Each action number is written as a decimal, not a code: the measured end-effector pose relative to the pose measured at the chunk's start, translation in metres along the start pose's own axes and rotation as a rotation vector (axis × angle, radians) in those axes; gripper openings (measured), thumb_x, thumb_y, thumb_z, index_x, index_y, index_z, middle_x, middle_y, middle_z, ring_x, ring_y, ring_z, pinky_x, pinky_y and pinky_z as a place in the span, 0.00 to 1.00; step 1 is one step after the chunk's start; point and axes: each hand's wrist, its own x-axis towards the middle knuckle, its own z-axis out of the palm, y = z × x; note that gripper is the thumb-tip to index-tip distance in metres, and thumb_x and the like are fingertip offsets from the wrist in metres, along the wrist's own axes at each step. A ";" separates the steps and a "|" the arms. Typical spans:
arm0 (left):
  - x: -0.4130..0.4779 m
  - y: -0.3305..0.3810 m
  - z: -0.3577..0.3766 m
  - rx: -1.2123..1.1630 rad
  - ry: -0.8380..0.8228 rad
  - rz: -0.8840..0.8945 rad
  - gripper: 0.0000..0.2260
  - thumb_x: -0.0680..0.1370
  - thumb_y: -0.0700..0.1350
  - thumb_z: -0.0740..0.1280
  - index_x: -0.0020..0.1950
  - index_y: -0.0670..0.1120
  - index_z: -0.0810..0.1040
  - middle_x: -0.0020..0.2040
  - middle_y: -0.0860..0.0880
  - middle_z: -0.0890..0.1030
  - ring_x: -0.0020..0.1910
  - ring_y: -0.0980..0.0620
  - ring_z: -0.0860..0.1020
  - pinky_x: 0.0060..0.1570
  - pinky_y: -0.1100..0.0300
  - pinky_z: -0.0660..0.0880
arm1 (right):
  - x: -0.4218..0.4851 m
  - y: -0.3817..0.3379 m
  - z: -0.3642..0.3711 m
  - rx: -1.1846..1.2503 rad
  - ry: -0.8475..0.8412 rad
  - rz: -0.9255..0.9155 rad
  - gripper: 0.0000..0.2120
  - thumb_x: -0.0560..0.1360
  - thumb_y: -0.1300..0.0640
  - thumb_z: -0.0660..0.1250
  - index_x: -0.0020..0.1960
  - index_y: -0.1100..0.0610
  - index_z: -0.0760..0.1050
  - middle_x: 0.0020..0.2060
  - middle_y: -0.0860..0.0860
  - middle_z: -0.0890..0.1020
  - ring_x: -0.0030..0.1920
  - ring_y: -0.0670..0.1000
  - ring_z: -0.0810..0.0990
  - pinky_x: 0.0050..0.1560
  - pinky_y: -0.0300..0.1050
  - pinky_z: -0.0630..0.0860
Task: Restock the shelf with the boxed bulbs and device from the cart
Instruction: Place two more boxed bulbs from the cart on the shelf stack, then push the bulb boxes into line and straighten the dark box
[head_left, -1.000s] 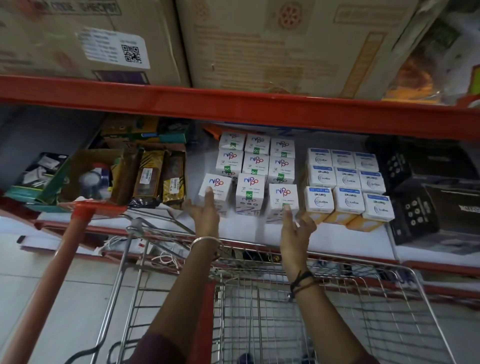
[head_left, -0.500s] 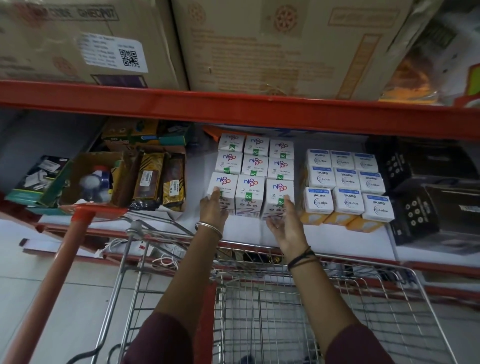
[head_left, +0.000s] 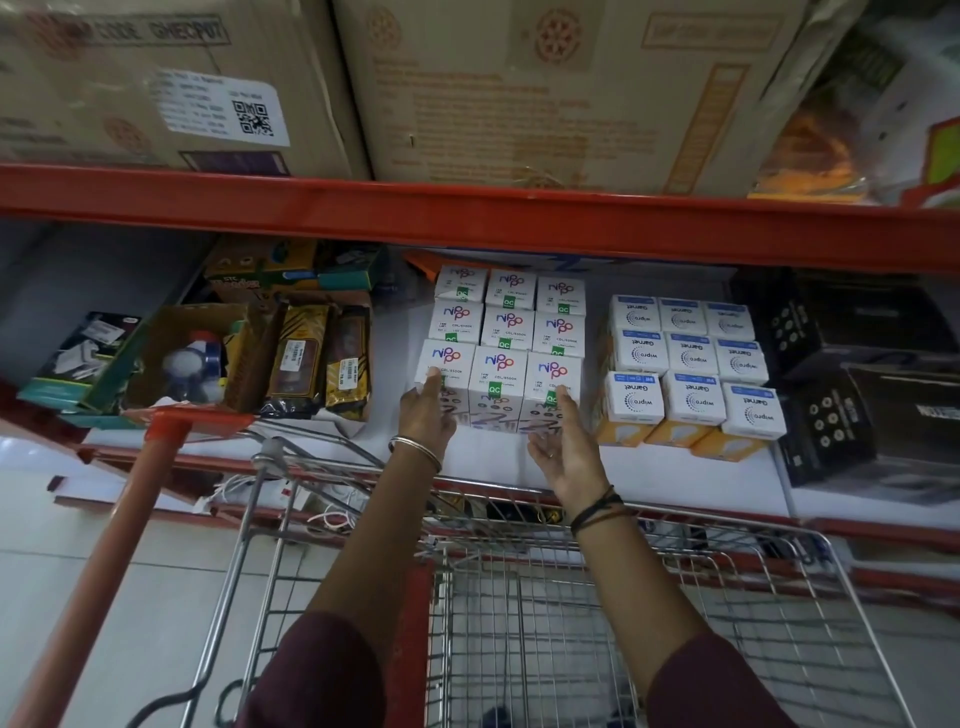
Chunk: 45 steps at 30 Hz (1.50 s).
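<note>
White Nippo bulb boxes (head_left: 498, 374) stand in a three-by-three block on the white shelf (head_left: 483, 457). My left hand (head_left: 428, 415) rests flat against the front left box, fingers spread. My right hand (head_left: 563, 441) presses the front right box of the same row, palm turned inward. Neither hand grips a box. To the right, white and blue Wipro Garnet bulb boxes (head_left: 685, 364) stand in their own block. The wire cart (head_left: 519, 597) is below my arms; its basket looks nearly bare.
Large cardboard cartons (head_left: 545, 88) sit on the red shelf beam (head_left: 467, 218) above. An open carton with bottles and dark packets (head_left: 296, 358) stands left of the bulbs. Black boxes (head_left: 831, 395) stand at the right. The cart's red handle (head_left: 114, 561) crosses at lower left.
Both hands have pushed the front row of Nippo boxes back against the block and squared it. The left front box, which stood apart, now sits flush.
</note>
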 end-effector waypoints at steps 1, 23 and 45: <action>-0.005 0.000 0.000 -0.026 0.001 -0.011 0.28 0.74 0.57 0.65 0.67 0.41 0.66 0.56 0.39 0.74 0.53 0.42 0.74 0.43 0.52 0.77 | -0.003 -0.001 -0.002 -0.006 -0.019 0.003 0.15 0.70 0.41 0.68 0.47 0.52 0.75 0.48 0.55 0.77 0.41 0.48 0.75 0.48 0.43 0.77; -0.102 -0.098 0.170 -0.002 -0.127 -0.192 0.28 0.77 0.54 0.62 0.73 0.54 0.54 0.72 0.43 0.63 0.68 0.39 0.65 0.63 0.44 0.68 | 0.021 -0.098 -0.184 0.027 0.198 -0.179 0.30 0.71 0.37 0.64 0.67 0.52 0.68 0.62 0.58 0.75 0.54 0.55 0.74 0.39 0.44 0.75; -0.081 -0.118 0.209 0.118 -0.009 0.033 0.21 0.77 0.55 0.58 0.63 0.43 0.69 0.57 0.39 0.77 0.42 0.44 0.73 0.42 0.57 0.74 | 0.046 -0.110 -0.195 0.004 0.163 -0.125 0.26 0.74 0.45 0.66 0.66 0.59 0.67 0.50 0.58 0.79 0.44 0.52 0.80 0.51 0.49 0.79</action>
